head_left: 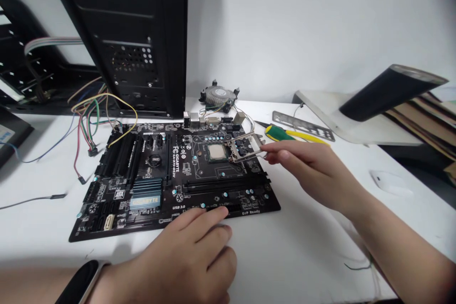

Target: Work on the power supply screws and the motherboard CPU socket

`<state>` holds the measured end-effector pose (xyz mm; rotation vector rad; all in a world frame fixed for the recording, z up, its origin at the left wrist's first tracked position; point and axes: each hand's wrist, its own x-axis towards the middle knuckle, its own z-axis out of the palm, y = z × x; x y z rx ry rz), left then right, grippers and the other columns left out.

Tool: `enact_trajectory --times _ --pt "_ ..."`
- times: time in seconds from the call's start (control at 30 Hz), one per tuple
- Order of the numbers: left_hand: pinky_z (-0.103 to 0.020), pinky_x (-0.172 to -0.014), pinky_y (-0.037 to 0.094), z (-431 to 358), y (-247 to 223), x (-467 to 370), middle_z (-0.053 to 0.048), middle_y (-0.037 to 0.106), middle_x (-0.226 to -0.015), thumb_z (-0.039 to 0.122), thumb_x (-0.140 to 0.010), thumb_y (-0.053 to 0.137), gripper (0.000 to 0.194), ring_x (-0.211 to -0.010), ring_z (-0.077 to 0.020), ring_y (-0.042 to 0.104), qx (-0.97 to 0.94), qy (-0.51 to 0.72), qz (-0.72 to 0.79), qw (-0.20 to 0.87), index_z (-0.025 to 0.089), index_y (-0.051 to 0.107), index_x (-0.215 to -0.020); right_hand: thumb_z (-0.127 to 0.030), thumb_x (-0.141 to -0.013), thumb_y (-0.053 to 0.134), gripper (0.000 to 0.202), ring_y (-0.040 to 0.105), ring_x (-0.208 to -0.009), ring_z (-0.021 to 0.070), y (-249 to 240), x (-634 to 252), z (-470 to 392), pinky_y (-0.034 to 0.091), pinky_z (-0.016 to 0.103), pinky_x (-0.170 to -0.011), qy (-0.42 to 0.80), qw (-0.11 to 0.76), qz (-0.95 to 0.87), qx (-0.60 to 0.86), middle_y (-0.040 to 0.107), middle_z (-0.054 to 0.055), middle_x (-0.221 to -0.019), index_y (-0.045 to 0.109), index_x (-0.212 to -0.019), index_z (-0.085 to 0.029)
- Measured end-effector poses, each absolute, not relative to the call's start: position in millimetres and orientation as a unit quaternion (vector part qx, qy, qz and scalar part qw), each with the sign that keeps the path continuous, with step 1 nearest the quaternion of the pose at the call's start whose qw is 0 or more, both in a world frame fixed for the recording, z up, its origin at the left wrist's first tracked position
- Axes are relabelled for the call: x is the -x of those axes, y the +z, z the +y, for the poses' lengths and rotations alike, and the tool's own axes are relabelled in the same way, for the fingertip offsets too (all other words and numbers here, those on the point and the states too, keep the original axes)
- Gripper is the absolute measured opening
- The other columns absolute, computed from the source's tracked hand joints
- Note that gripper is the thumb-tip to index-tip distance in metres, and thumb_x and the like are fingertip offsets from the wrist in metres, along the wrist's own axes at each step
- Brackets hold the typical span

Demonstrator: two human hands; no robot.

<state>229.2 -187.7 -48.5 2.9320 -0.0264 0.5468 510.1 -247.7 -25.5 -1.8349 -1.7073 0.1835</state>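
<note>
Left hand (194,254), loosely bent and gripping nothing, rests at near edge of motherboard (210,171); right hand (313,173) pinches socket frame (255,142), just left of fingertips (269,148). Board's long axis runs left-right, ports (213,120) facing far edge of bench (285,251).

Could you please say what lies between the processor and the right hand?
The head view shows the metal frame between the processor and the right hand.

"What print can you read?"

"On the motherboard (199,170) in front of me: GIGABYTE, beside it GA-B75-DS3V, both running sideways, plus an FC mark. Near edge: USB 3.0; farther right, ErP Ready. SATA emblem (119,194) just left of the blue heatsink (147,187)."

"And the heatsink?"

"GIGABYTE again, pale letters."

"Other markings?"

"Cooler sticker (220,92); label (6,134) on a black box (19,128), far left. Both too blurred for me."
</note>
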Motion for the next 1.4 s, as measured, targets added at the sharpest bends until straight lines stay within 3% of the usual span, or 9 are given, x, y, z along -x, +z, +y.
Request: enact_trajectory --times 0.2,0.4,0.53,1.0,1.4 --pt "-0.037 -0.098 0.049 -187.6 -48.4 -228.5 -0.005 0.073 -0.109 0.030 -0.096 0.055 0.017 -0.118 -0.0258 0.061 -0.981 0.177 -0.007 0.085 0.016 0.066 -0.098 -0.044 -0.100 0.045 0.034 0.068 -0.079 0.0174 -22.1 -506.7 -247.5 0.051 0.029 -0.068 0.029 0.298 -0.684 0.665 0.072 0.003 -0.088 0.071 -0.100 -0.021" --pt "-0.037 -0.099 0.049 -186.7 -48.6 -230.9 -0.005 0.073 -0.110 0.031 -0.095 0.057 0.018 -0.117 -0.0256 0.061 -0.982 0.167 -0.016 0.086 0.016 0.066 -0.098 -0.036 -0.099 0.043 0.031 0.063 -0.064 0.0161 -22.9 -506.2 -245.4 0.043 0.028 -0.053 -0.049 0.225 -0.711 0.664 0.072 0.004 -0.083 0.069 -0.102 -0.018" --pt "-0.038 -0.097 0.050 -186.3 -48.0 -230.8 -0.005 0.072 -0.111 0.032 -0.094 0.058 0.018 -0.118 -0.0261 0.060 -0.982 0.169 -0.013 0.081 0.016 0.066 -0.099 -0.036 -0.098 0.043 0.032 0.057 -0.052 0.0148 -24.1 -507.6 -245.6 0.040 0.028 -0.049 -0.079 0.215 -0.706 0.670 0.068 0.002 -0.070 0.068 -0.105 -0.017" --pt "-0.037 -0.089 0.050 -187.7 -51.9 -229.5 -0.005 0.071 -0.109 0.035 -0.098 0.055 0.021 -0.111 -0.0255 0.060 -0.984 0.171 -0.024 0.049 0.017 0.065 -0.097 -0.038 -0.099 0.044 0.033 0.066 -0.061 0.0179 -26.1 -508.7 -246.7 0.048 0.029 -0.050 -0.087 0.201 -0.719 0.659 0.073 0.006 -0.086 0.071 -0.101 -0.018" --pt "-0.038 -0.096 0.049 -188.9 -50.3 -229.1 -0.004 0.070 -0.109 0.037 -0.097 0.056 0.022 -0.116 -0.0253 0.058 -0.984 0.171 -0.008 0.055 0.017 0.065 -0.096 -0.037 -0.099 0.046 0.030 0.063 -0.058 0.0159 -25.6 -506.5 -247.9 0.047 0.027 -0.045 -0.098 0.204 -0.723 0.653 0.071 0.003 -0.080 0.068 -0.104 -0.017"
